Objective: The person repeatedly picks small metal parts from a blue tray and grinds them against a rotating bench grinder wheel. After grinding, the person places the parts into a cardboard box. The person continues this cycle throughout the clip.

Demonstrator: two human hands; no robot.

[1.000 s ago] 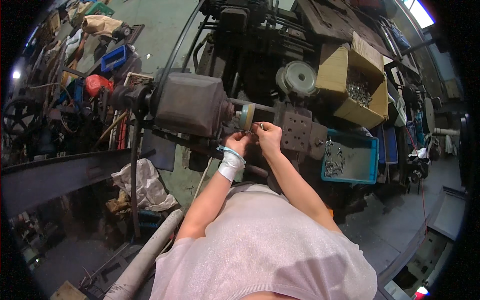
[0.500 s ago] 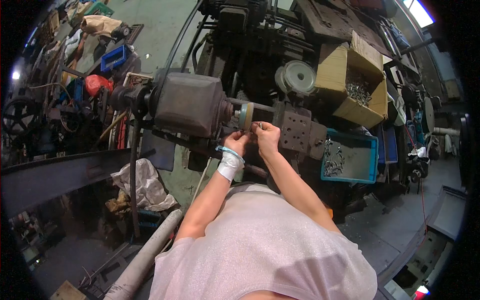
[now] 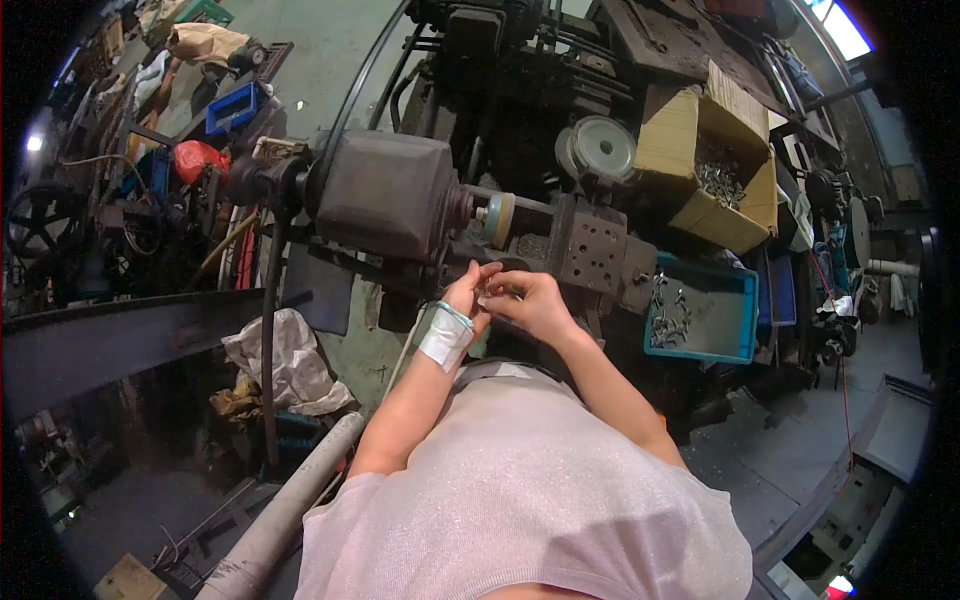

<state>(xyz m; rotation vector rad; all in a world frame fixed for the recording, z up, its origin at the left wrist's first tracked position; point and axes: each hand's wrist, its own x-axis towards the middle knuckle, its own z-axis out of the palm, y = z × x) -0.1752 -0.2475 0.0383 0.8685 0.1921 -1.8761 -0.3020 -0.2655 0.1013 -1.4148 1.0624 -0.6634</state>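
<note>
In front of the machine, my two hands meet in the middle. My left hand (image 3: pixel 465 294) is closed, its thumb and fingers bent towards the right hand, with a white wrap and a pale blue band at the wrist. Against it, my right hand (image 3: pixel 532 302) is closed in a pinch; whatever lies between the fingers is too small to make out. Just beyond the hands, a round wheel (image 3: pixel 501 221) with a tan rim and bluish side sits on the spindle of a dark machine housing (image 3: pixel 385 195). A drilled metal block (image 3: pixel 593 250) stands to its right.
A blue tray (image 3: pixel 725 315) with several small metal parts is at the right. Behind it stands an open cardboard box (image 3: pixel 668 150) of metal pieces. A pale disc-shaped wheel (image 3: pixel 604 148) is at the back. A white sack (image 3: pixel 290 365) and a thick pipe (image 3: pixel 290 510) lie left.
Both hands have drawn back from the wheel towards my body, staying together. My right hand has turned more palm-down over the left one.
</note>
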